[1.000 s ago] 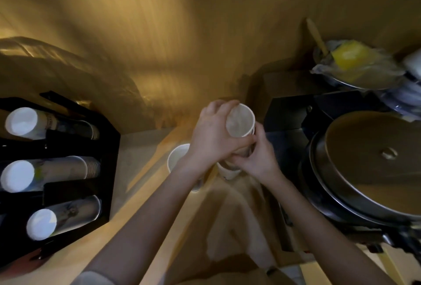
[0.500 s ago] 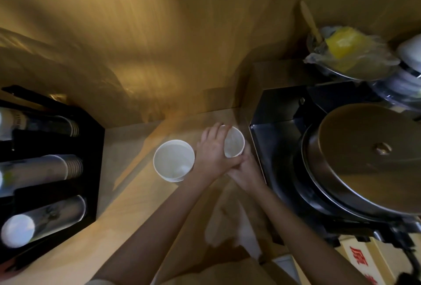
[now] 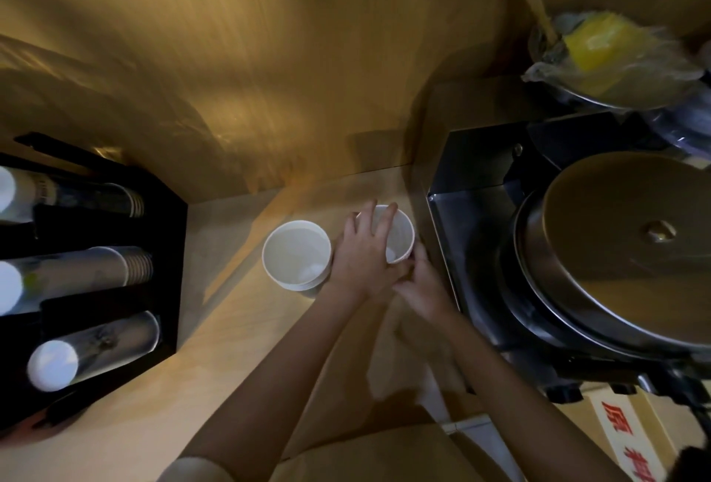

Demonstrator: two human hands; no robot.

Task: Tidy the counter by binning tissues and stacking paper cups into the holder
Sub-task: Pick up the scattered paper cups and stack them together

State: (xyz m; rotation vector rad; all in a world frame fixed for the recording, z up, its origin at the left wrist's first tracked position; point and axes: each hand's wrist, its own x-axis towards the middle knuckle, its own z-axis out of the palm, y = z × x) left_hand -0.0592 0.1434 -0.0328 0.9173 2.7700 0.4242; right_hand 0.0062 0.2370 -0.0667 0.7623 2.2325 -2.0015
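Note:
A white paper cup (image 3: 400, 237) stands upright near the back of the wooden counter (image 3: 127, 424). My left hand (image 3: 363, 254) wraps its left side with the fingers over the rim. My right hand (image 3: 421, 285) grips the cup low on its right side. A second, wider white paper cup (image 3: 296, 254) stands free just left of my left hand. At the far left a black cup holder (image 3: 169, 273) keeps three rows of stacked paper cups (image 3: 77, 275) lying on their sides.
A black and steel cooker with a large round metal lid (image 3: 631, 243) sits close on the right. Behind it is a bowl with a yellow item in plastic wrap (image 3: 604, 46). A wooden wall rises at the back. A cardboard box with red print (image 3: 623, 439) lies bottom right.
The cup held in both hands has come down from a raised position onto the counter beside the wider cup. The view has shifted, which brings the wider cup into full sight.

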